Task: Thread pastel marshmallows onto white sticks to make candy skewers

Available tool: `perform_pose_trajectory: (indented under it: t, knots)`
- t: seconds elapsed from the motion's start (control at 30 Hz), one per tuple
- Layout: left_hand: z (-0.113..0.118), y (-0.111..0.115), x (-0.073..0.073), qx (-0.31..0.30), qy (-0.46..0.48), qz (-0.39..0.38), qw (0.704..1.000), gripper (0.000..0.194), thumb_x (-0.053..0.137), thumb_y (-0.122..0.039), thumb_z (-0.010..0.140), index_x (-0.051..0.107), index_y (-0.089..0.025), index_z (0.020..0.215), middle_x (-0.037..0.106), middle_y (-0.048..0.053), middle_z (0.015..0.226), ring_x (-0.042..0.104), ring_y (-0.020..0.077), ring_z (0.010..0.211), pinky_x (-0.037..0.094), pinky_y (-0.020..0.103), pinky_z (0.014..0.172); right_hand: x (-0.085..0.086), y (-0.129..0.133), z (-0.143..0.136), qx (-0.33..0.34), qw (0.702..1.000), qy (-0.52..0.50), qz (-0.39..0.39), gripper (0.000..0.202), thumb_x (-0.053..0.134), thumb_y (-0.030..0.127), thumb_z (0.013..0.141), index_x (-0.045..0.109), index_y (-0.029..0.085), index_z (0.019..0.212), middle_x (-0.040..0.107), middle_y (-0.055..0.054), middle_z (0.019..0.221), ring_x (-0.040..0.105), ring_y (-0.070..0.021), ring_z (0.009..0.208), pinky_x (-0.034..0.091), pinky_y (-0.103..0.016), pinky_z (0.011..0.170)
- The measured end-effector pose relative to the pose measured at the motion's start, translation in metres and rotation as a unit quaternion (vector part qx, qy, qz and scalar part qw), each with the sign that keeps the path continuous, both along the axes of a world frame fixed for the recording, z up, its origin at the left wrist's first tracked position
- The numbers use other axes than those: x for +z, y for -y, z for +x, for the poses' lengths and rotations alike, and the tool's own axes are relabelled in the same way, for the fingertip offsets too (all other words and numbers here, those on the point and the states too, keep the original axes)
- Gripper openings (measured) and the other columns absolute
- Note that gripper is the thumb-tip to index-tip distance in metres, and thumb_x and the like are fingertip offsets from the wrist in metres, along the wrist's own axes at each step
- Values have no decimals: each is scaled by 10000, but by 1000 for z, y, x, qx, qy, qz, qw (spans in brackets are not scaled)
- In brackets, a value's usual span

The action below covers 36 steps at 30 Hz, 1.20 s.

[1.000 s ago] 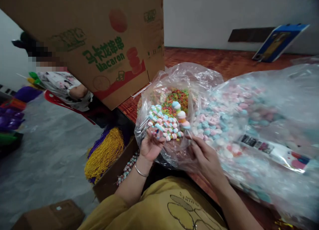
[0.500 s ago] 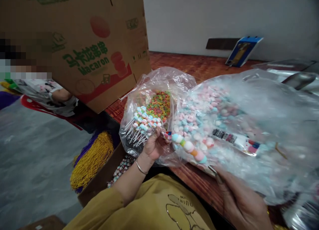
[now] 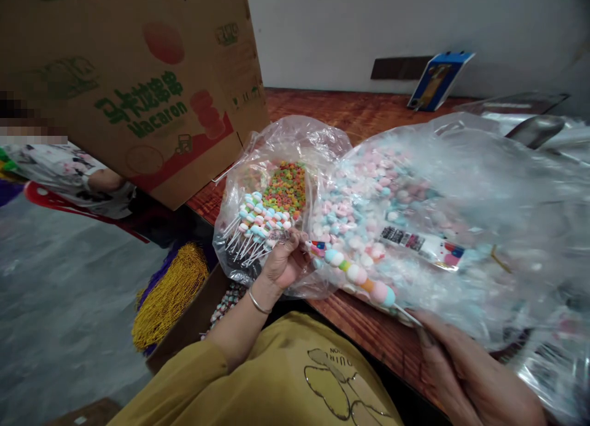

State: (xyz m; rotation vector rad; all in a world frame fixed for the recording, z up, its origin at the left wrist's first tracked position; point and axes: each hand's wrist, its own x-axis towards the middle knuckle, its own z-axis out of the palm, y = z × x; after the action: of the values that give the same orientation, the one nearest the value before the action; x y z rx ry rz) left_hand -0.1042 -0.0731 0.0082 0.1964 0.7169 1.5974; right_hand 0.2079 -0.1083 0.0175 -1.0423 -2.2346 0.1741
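Matt marshmallow skewer [image 3: 356,273], glossy plastic bag [image 3: 479,183]

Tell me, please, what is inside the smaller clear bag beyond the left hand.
Small coloured rings show inside the bag. The bunch of candy sticks hides part of it; what lies behind them, or below the top rings, cannot be seen.

Wkshp, lg. printed ctn [image 3: 124,146], bulk candy bag [image 3: 483,186], grey flr [image 3: 87,278]

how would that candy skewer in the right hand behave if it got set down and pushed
The candy skewer would probably roll, since its pieces look rounded. It seems likely to stay straight rather than flop, as a thin white stick runs to the right hand. The puffy, matt pieces suggest it may be light and squash easily.
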Motion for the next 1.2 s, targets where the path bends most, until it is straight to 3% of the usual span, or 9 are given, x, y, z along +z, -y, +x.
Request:
perform_pose_trajectory:
  t: [0.33,0.5,0.67,0.77,0.87,0.93,1.03,1.13,1.2]
  knots:
    - [5,-4,-3,-8,-32,9,999,376,961,-293,570,652,-172,746,654,-33,744,600,83,662,503,207,621,0,8,2,-3,998,-39,-42,266,530,294,981,676,218,1191,774,-63,1113,770,-214,934,598,-279,891]
    - [6,-3,-1,-17,-95,13,995,376,956,-319,578,658,-169,751,649,-22,744,594,94,678,482,205,626,7,9,0,4,996,-65,-61,251,551,272,967,682,225,1175,784,-53,1049,773,-196,861,606,-241,806]
    - [4,-3,0,-42,-134,46,989,357,945,-324,598,653,-150,706,650,6,725,618,118,711,498,231,707,7,11,-2,-23,977,-127,-170,168,608,310,942,736,249,1031,798,-22,927,761,-175,735,581,-184,622]
    - [8,-4,0,-47,-123,31,991,335,926,-312,633,648,-152,729,703,42,793,686,184,830,526,296,818,-1,16,-9,-38,925,-214,-311,202,623,398,939,738,233,956,723,-8,668,663,-150,517,494,-194,444]
    - [17,-6,3,-34,-72,1,997,281,884,-267,694,637,-172,785,728,32,824,715,208,873,535,324,846,-11,22,-20,-28,807,-333,-487,287,592,476,957,690,206,965,521,48,467,483,-111,368,384,-205,371]
    - [24,-7,8,-24,-38,-10,999,247,857,-220,721,633,-175,815,721,15,802,720,197,835,545,347,865,-16,27,-28,-2,722,-371,-584,330,585,501,961,667,188,1028,494,60,462,462,-102,365,375,-210,393]
    - [32,-9,15,-34,-24,-13,999,203,818,-165,751,633,-164,833,688,-6,740,702,167,741,556,399,911,-21,33,-40,31,641,-382,-666,398,600,512,952,654,159,1126,479,72,458,451,-96,358,372,-215,410]
    - [36,-11,19,-48,-24,-16,998,171,782,-145,785,648,-159,891,666,-17,717,678,136,701,553,423,951,-24,39,-52,16,645,-401,-650,413,608,525,941,651,153,1115,433,94,457,438,-91,358,383,-214,412]
    - [39,-12,19,-42,-20,-25,999,146,764,-140,802,650,-155,891,667,-14,726,664,122,690,550,421,962,-28,42,-58,-9,711,-390,-585,381,593,512,952,648,166,1103,490,71,503,518,-114,420,453,-231,458]
